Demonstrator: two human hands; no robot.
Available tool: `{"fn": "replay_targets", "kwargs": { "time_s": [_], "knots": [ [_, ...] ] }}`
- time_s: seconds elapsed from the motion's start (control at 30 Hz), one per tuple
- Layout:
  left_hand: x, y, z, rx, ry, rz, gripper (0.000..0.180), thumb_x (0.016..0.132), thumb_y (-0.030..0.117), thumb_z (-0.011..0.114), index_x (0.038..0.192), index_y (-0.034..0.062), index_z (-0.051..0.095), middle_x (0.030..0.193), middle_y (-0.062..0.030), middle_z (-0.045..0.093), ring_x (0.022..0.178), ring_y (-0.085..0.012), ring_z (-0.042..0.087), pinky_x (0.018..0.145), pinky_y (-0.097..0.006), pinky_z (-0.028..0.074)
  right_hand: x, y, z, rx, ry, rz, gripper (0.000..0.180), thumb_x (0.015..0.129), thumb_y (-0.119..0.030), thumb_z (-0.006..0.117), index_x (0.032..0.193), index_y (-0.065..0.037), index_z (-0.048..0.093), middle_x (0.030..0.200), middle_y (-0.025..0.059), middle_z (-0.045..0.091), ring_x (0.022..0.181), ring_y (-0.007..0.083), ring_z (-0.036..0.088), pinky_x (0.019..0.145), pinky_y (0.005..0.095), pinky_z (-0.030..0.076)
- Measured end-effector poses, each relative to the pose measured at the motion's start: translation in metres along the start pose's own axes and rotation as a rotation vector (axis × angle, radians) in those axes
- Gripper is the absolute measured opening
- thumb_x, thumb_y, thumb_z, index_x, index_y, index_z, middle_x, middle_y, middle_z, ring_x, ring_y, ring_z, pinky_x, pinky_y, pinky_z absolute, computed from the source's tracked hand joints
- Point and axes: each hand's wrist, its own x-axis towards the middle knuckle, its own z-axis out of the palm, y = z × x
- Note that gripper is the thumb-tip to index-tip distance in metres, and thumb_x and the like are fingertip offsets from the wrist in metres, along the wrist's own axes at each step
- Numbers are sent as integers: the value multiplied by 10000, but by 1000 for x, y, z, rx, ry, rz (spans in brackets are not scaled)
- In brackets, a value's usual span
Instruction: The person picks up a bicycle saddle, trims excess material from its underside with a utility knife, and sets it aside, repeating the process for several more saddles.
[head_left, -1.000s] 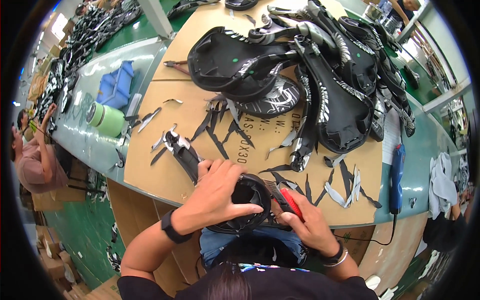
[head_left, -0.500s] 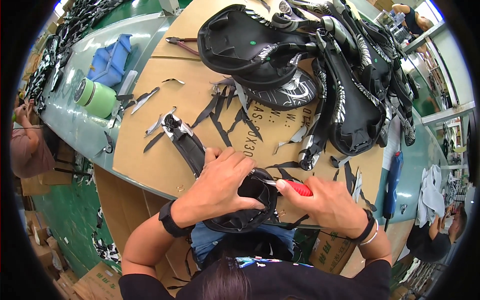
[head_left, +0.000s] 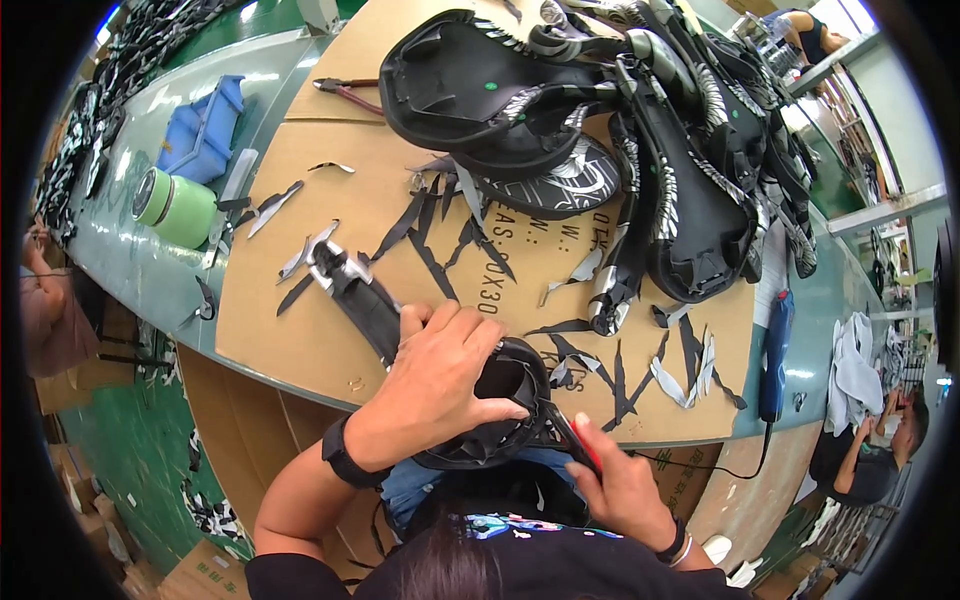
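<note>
The greenish tabletop (head_left: 112,228) is being covered through its middle by a sheet of brown cardboard (head_left: 300,350). On the far right part of that sheet, a heap of black bicycle saddles (head_left: 700,245) is being supported, several with their undersides turned up and white-patterned edges showing. At the tabletop's near edge, one black bicycle saddle (head_left: 515,375) is being held apart from the heap, underside up, its narrow nose being pointed toward the far left over the cardboard. It is being gripped by the left hand (head_left: 440,375), whose fingers are being curled over its middle while the thumb is being stretched across the hollow of the wide end. To the left of the cardboard, a blue plastic bin (head_left: 203,132) is being carried by the bare tabletop, and a blue corded tool (head_left: 776,350) is being borne on the right side. A pale green jar (head_left: 180,210) is being tilted near the bin. Red-handled pliers (head_left: 355,92) are being partly hidden by the heap. By the closed fingers of the right hand (head_left: 628,488), a red-handled knife (head_left: 584,446) is being gripped, its tip being directed at the wide end's right rim; contact cannot be told. Thin black and grey scraps (head_left: 437,266) are being held loosely scattered by the cardboard.
</note>
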Motion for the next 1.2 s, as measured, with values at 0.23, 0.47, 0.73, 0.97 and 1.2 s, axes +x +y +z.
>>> {"fn": "replay_targets", "kwargs": {
  "time_s": [0.23,0.47,0.73,0.97,1.2],
  "knots": [
    [-13,51,-3,248,49,-193,629,606,341,850,1073,40,554,957,-89,517,934,-256,475,856,-403,297,84,-26,11,17,375,-363,608,790,24,708,1341,50,452,1038,220,616,887,349,648,755,375,526],
    [-18,30,11,220,177,-301,623,677,434,810,1081,32,557,945,-107,530,920,-268,482,854,-404,303,79,-19,-11,401,61,20,504,840,-36,668,1301,39,479,904,139,633,691,233,624,649,317,501],
    [-7,42,23,50,354,-409,615,653,375,845,1088,34,574,952,-105,532,903,-273,499,892,-393,315,61,24,-24,1527,75,428,405,811,11,653,1179,37,486,858,58,571,620,92,566,482,231,468],
    [21,42,34,114,295,-1,161,651,100,813,770,90,706,743,7,543,766,-182,498,728,-342,340,69,7,-8,668,148,67,483,867,-84,689,1294,-18,472,987,95,645,739,113,624,624,276,499],
    [18,37,31,-27,329,-30,173,653,83,837,788,90,729,698,6,584,685,-170,504,681,-304,348,47,32,-31,-62,24,-222,653,873,-105,658,1460,-85,374,907,117,614,646,245,604,531,340,499]
  ]
}}
